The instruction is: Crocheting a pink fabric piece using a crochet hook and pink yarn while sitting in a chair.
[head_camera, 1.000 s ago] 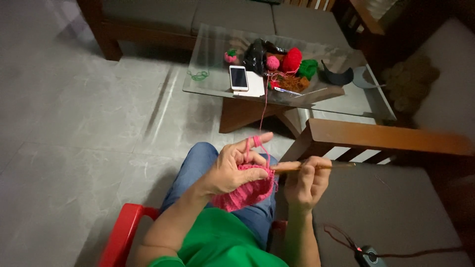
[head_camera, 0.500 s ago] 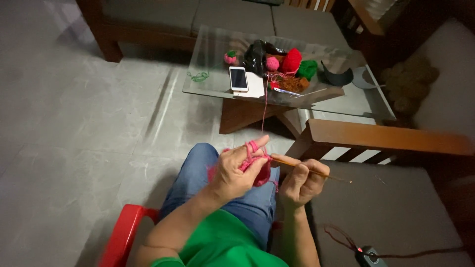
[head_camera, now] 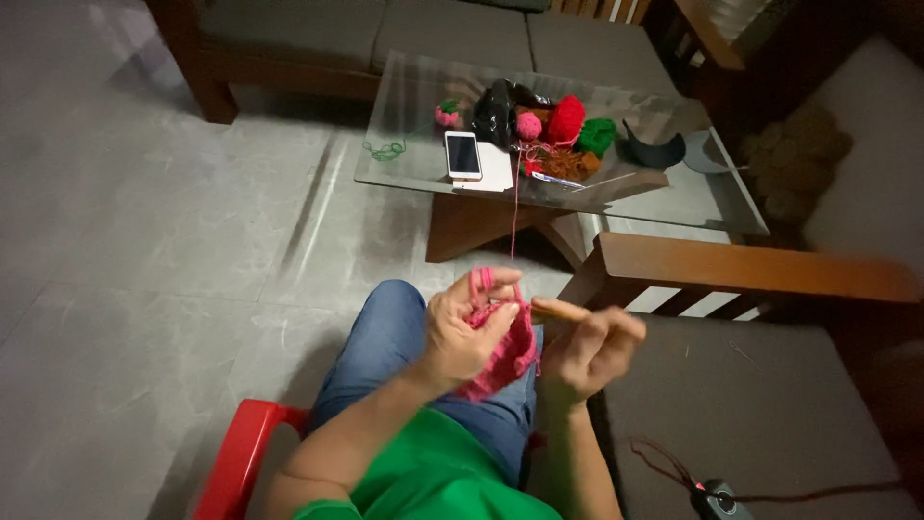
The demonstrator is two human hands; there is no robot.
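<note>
I sit on a red chair (head_camera: 236,457) with the pink knitted piece (head_camera: 500,351) held up over my lap, close in front of me so I can see the stitches from above. My left hand (head_camera: 462,337) is curled around the fabric, grasping it from the left side, and pink yarn is wound over its raised fingers, which I judge keeps the strand taut as it feeds in. My right hand (head_camera: 587,347) is clenched around a wooden needle (head_camera: 553,310), gripping it near the fabric edge; only a short pale length shows between the two hands, so I cannot tell where its far end lies. The needle's long axis runs nearly level, left to right across my body, its tip pointing left into the top edge of the knitting. The piece hangs down from there toward my jeans. A thin pink strand (head_camera: 515,217) rises from my fingers almost straight away from me, up to the glass desk (head_camera: 414,164), where balls of pink, red and green yarn (head_camera: 566,123) sit beside a phone (head_camera: 463,154), so the working yarn can pull off freely without tangling in my lap
</note>
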